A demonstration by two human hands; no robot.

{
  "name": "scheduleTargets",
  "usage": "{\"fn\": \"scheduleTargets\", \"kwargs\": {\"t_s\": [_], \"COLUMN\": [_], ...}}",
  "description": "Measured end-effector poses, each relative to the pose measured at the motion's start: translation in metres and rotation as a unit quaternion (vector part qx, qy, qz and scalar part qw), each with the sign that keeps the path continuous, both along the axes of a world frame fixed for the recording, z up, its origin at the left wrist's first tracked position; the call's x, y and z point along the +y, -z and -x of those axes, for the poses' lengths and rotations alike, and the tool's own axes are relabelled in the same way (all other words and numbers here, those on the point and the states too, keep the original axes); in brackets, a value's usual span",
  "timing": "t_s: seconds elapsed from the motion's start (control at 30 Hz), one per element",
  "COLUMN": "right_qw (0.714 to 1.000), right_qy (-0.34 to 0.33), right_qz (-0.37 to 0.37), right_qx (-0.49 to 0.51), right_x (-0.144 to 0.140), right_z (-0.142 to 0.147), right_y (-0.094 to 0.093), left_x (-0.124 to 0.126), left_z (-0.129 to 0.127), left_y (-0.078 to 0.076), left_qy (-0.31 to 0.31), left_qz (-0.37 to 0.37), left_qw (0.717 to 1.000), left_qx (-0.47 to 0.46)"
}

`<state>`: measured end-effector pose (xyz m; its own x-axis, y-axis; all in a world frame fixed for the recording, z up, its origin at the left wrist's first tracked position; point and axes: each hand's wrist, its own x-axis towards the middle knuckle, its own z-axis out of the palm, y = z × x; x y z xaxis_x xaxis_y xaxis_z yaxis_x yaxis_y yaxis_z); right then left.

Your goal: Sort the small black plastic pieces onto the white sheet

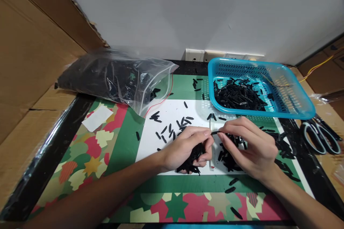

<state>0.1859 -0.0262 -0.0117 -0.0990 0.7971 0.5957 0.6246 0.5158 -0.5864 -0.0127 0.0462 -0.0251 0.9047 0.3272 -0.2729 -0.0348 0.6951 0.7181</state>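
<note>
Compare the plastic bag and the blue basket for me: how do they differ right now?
The plastic bag is clear, soft and lies slumped on its side at the back left; the blue basket is rigid, slotted and stands upright at the back right. The bag's mouth opens sideways towards the white sheet; the basket is open on top. The bag looks fuller than the basket. Both hold small black pieces.

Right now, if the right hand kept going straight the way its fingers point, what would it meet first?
The right hand points left, so it would most likely meet the left hand first; both already pinch one small black piece between their fingertips.
</note>
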Motion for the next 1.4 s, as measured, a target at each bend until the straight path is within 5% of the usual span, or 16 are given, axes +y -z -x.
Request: {"fn": "scheduleTargets", "kwargs": {"t_s": [1.4], "right_qw": [0.999], "right_qy": [-0.022], "right_qz": [0.024], "right_qx": [-0.020], "right_x": [0.0020], "right_z": [-0.0039], "right_y": [0.0075], "left_x": [0.0039], "left_z": [0.0019], "left_y": [-0.0065], "left_qy": [-0.005], "left_qz": [0.049], "left_qw": [0.999], "left_qx": [0.024]}}
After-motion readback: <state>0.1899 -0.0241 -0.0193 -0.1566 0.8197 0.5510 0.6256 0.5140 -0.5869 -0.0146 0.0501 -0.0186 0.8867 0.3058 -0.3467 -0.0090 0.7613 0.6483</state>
